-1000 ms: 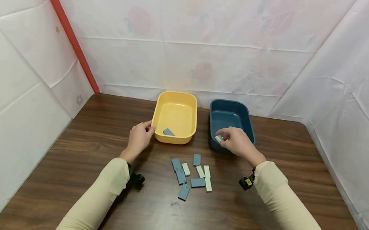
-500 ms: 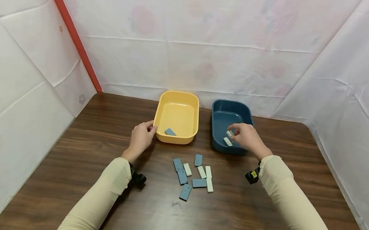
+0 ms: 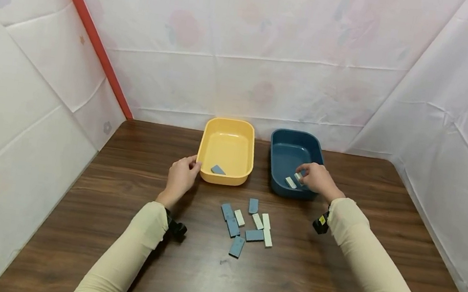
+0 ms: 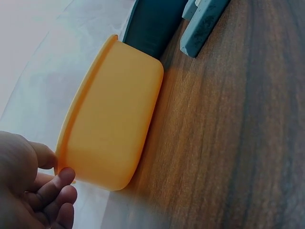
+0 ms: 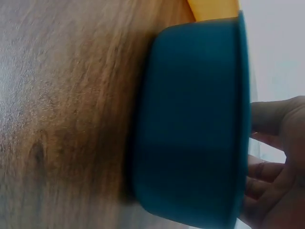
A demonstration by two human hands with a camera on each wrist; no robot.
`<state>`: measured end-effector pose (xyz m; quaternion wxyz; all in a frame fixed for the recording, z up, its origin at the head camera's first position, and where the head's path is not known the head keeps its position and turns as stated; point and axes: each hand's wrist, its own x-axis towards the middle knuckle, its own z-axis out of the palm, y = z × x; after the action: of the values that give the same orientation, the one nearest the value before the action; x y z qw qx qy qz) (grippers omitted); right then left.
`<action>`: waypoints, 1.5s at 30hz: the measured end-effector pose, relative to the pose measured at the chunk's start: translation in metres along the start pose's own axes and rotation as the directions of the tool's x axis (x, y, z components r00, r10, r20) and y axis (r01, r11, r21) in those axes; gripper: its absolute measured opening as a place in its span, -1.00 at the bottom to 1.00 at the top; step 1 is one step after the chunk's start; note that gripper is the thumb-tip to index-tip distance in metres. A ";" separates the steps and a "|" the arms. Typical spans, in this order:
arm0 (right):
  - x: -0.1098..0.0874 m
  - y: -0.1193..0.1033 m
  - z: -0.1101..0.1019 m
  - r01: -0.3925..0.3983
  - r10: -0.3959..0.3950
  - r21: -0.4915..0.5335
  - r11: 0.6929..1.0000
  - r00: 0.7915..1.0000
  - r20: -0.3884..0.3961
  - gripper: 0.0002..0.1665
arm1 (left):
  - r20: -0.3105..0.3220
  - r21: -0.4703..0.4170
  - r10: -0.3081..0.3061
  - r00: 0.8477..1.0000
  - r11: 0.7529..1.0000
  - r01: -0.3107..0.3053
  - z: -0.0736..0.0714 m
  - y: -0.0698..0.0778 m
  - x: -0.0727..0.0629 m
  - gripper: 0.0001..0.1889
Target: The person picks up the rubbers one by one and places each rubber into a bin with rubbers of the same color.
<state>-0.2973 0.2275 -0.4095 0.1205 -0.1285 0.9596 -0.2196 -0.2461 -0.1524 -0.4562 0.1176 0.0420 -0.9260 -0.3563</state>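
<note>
Here we see the left hand [image 3: 181, 178] pinching the yellow bin [image 3: 222, 179] by its rim, the right hand [image 3: 319, 180] pinching a white block [image 3: 298, 176] inside the blue bin [image 3: 288, 155] (the yellow wrist label [image 3: 322, 220] illegible).

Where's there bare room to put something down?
The brown wooden table is bare left of the left hand, right of the right hand, and near the person between the cream cloth sleeves. It's crowded in front of the yellow, rounded rectangular plastic tub and the matching dark-blue tub, where flat, rectangular blue-grey blocks and narrower whitish blocks bunch up.
</note>
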 end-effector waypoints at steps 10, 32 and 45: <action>0.010 0.005 0.007 -0.036 0.037 -0.030 0.999 0.998 0.041 -0.60 | 0.002 -0.003 -0.004 1.000 1.000 0.004 -0.002 0.003 -0.002 -0.59; 0.018 0.003 0.011 -0.062 0.068 -0.096 0.993 0.996 0.055 -0.60 | 0.010 -0.017 -0.003 1.000 1.000 0.003 -0.001 0.001 -0.002 -0.58; 0.003 0.008 -0.002 -0.009 0.017 0.058 0.998 0.990 -0.143 -0.65 | 0.002 -0.026 -0.016 1.000 1.000 0.016 0.001 0.000 0.000 -0.58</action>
<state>-0.3024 0.2346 -0.4123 0.0562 -0.1024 0.9598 -0.2551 -0.2459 -0.1517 -0.4572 0.1144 0.0474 -0.9210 -0.3694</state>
